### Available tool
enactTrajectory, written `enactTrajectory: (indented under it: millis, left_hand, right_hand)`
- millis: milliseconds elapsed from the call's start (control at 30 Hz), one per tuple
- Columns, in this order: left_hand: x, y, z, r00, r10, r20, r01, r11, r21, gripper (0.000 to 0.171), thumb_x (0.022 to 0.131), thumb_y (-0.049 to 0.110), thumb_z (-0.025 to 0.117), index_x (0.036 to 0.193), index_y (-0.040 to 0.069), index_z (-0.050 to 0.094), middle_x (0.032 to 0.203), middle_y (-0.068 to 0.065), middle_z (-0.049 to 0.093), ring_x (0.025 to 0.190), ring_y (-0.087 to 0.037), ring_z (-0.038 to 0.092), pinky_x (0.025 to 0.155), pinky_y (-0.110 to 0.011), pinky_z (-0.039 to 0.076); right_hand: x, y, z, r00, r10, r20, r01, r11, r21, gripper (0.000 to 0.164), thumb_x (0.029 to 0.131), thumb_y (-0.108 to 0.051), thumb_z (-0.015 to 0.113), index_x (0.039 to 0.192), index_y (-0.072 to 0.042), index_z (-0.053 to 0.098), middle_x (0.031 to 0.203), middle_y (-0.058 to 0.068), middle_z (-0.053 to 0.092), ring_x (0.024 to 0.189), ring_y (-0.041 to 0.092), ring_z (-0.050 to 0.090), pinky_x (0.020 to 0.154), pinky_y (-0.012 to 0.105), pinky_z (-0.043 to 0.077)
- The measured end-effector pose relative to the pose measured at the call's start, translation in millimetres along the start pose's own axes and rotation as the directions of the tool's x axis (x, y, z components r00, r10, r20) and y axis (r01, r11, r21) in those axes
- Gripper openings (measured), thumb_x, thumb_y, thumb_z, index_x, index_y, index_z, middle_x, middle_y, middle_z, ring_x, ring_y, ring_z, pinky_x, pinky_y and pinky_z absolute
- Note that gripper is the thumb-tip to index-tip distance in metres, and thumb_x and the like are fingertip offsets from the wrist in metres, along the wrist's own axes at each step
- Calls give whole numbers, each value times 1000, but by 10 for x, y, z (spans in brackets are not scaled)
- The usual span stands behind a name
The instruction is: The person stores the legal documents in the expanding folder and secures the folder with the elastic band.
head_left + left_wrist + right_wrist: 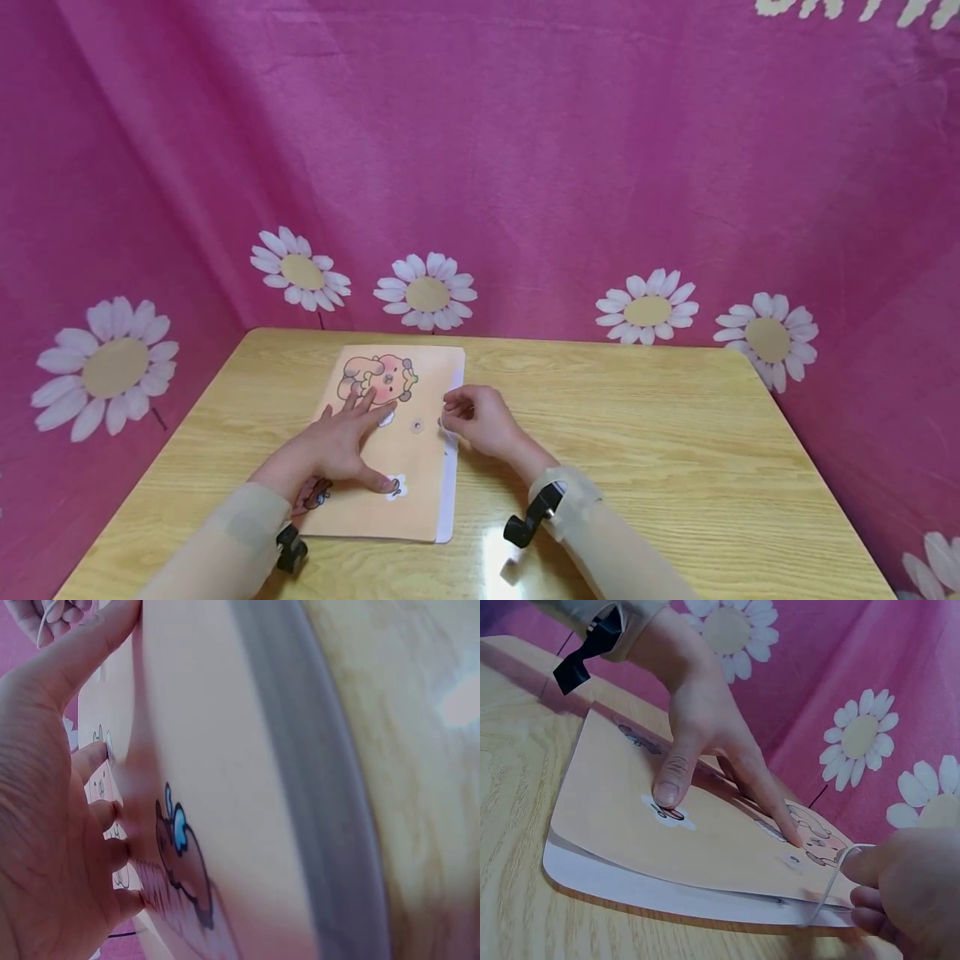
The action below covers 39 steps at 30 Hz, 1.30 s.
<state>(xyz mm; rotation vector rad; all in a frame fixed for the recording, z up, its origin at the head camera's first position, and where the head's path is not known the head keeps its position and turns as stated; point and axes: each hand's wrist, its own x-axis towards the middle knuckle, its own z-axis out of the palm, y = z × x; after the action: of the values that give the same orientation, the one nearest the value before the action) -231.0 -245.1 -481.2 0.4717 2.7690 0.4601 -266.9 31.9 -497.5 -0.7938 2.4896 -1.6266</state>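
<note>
A peach paper folder [408, 515] with a cartoon bear print [388, 379] lies on the table, its white inner edge [446, 521] showing along the right side. My left hand [337, 446] rests on the cover with fingers spread and thumb over a small white printed patch. Beside the folder's right edge, my right hand [483, 421] pinches a thin white string [831, 883] between thumb and fingers. The string runs down toward the folder's edge in the right wrist view. A small round button [417, 426] sits on the cover between the hands.
The wooden table [637, 467] extends well to the right of the folder. Behind it hangs a pink cloth [525, 167] printed with white daisies. Each forearm wears a wrist strap with a black camera mount [534, 515].
</note>
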Motion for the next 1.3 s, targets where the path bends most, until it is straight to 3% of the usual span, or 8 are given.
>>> enactTrajectory:
  millis: [200, 533, 733, 1300]
  left_hand:
    - [-27, -27, 9, 1000, 2, -8, -2, 1000, -9, 135, 58, 80, 86, 168, 21, 34, 174, -21, 11, 158, -48, -1, 118, -75, 6]
    - [-36, -31, 28, 1000, 6, -10, -6, 1000, -9, 135, 59, 79, 86, 168, 21, 33, 173, -22, 12, 158, -47, -1, 118, -76, 6]
    - [-16, -44, 35, 1000, -8, 2, 8, 1000, -7, 135, 59, 80, 85, 169, 22, 31, 174, -19, 10, 159, -45, -4, 119, -74, 5]
    - [-6, 12, -27, 1000, 23, 9, -23, 1000, 15, 134, 61, 78, 85, 169, 19, 31, 173, -22, 12, 157, -49, 0, 116, -78, 9]
  right_hand:
    - [51, -13, 113, 1000, -29, 14, 27, 997, 76, 29, 90, 7, 75, 117, 16, 69, 100, 18, 74, 90, 25, 72, 81, 28, 59]
    - [65, 75, 231, 998, -19, 56, 14, 995, 95, 28, 87, 10, 71, 115, 13, 70, 100, 19, 74, 90, 23, 71, 82, 29, 59]
    - [80, 139, 280, 998, 11, 62, -18, 994, 107, 31, 85, 8, 76, 115, 12, 68, 100, 17, 73, 88, 16, 69, 83, 27, 58]
    - [145, 113, 364, 998, 65, 26, -65, 998, 6, 35, 74, -6, 86, 105, 1, 70, 88, 3, 67, 77, 10, 60, 71, 23, 52]
